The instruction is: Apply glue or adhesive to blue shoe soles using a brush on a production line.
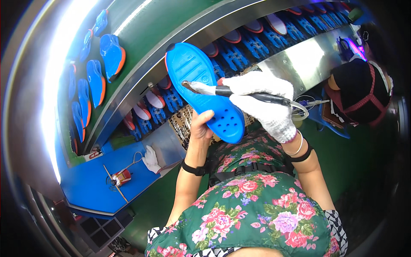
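Observation:
A blue shoe sole (201,100) with a thin orange edge is held up in front of me, tilted, with several small holes in its near end. My bare left hand (202,125) grips its left side, thumb on the face and the other fingers mostly behind. In a white knitted glove, my right hand (263,96) is closed around the black handle of a brush (231,91). A pale tube runs from the handle's back end. The brush's brown tip lies over the middle of the sole; whether it touches I cannot tell.
Blue soles with orange edges (113,58) lie on a green belt (141,25) at left. Beyond a metal rail, more shoe parts sit in blue holders (233,55). A blue table (85,184) carries a white glove (150,159). Another person (357,92) works at right.

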The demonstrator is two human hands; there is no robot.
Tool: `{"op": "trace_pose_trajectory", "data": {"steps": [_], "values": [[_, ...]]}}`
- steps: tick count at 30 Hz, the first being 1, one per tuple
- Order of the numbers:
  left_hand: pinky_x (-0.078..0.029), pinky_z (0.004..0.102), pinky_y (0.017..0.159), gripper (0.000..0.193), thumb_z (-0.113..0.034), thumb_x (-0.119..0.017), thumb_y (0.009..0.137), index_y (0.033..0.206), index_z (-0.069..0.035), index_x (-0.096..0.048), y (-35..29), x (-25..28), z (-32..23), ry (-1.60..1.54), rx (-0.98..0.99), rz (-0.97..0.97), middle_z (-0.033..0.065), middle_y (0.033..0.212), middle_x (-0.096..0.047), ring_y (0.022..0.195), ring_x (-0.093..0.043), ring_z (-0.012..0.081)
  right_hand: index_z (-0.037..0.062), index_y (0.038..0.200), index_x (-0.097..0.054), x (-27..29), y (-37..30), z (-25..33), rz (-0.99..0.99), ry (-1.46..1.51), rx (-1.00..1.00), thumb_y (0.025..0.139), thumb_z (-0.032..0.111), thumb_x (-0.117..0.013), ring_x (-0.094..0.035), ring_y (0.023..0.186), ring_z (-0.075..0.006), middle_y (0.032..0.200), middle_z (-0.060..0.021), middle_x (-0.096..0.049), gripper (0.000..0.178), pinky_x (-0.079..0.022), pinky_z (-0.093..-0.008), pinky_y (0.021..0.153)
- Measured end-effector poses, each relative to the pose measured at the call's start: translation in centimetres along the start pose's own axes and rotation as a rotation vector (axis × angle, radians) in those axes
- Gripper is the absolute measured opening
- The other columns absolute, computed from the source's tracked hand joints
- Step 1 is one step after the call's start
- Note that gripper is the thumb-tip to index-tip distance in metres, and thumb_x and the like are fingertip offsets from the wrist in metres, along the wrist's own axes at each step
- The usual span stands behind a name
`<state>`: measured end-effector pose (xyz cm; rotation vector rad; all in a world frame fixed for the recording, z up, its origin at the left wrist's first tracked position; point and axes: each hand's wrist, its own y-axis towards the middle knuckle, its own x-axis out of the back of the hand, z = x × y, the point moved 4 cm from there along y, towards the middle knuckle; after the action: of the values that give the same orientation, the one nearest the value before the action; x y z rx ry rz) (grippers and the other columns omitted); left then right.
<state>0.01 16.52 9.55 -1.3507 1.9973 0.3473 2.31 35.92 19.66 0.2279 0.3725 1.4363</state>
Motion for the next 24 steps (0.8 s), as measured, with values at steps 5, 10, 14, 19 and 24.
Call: {"op": "trace_pose_trajectory", "data": {"steps": [5, 10, 14, 19, 24], "values": [[-0.051, 0.0473, 0.108, 0.094, -0.065, -0.07, 0.088, 0.155, -0.008, -0.038, -0.3, 0.1, 2.1, -0.389, 0.022, 0.005, 0.0141, 0.143, -0.058, 0.127, -0.06, 0.032, -0.0008, 0.103, -0.077, 0.2, 0.1, 0.1, 0.002, -0.234, 0.169, 0.081, -0.003, -0.077, -0.073, 0.095, -0.0256, 0.105, -0.0157, -0.078, 0.022, -0.058, -0.035, 0.086], [-0.051, 0.0443, 0.104, 0.091, -0.083, -0.031, 0.096, 0.153, -0.015, -0.044, 0.8, -2.6, 2.3, -0.224, 0.036, -0.302, 0.0074, 0.145, -0.057, 0.121, -0.06, 0.0264, -0.0004, 0.106, -0.076, 0.4, 0.0, 0.0, 0.021, -0.374, 0.294, 0.082, -0.002, -0.077, -0.073, 0.096, -0.0261, 0.106, -0.015, -0.077, 0.025, -0.058, -0.0353, 0.087], [-0.042, 0.0452, 0.115, 0.097, -0.085, -0.024, 0.095, 0.159, -0.013, -0.035, 0.5, -4.0, 3.2, -0.089, 0.038, -0.255, 0.0101, 0.154, -0.048, 0.135, -0.05, 0.0281, 0.0, 0.109, -0.076, 0.3, -0.1, -0.2, 0.035, -0.414, 0.347, 0.083, -0.001, -0.076, -0.073, 0.096, -0.0265, 0.108, -0.0144, -0.077, 0.026, -0.058, -0.0355, 0.088], [-0.039, 0.0456, 0.118, 0.101, -0.087, -0.021, 0.093, 0.16, -0.011, -0.031, 0.5, -3.7, 4.2, 0.094, 0.085, -0.165, 0.0095, 0.154, -0.047, 0.139, -0.048, 0.0272, 0.0005, 0.112, -0.076, 0.2, -1.7, 0.2, 0.09, -0.45, 0.377, 0.084, 0.0, -0.076, -0.073, 0.097, -0.027, 0.109, -0.0137, -0.077, 0.029, -0.058, -0.0358, 0.089], [-0.038, 0.0471, 0.119, 0.101, -0.087, -0.024, 0.093, 0.162, -0.015, -0.028, 0.5, -3.2, 4.4, -0.021, 0.098, -0.215, 0.0097, 0.157, -0.044, 0.141, -0.045, 0.0285, 0.0009, 0.116, -0.075, 1.9, -2.0, -0.4, -0.001, -0.433, 0.283, 0.085, 0.0, -0.075, -0.073, 0.098, -0.0275, 0.111, -0.013, -0.077, 0.031, -0.058, -0.036, 0.09]]}}
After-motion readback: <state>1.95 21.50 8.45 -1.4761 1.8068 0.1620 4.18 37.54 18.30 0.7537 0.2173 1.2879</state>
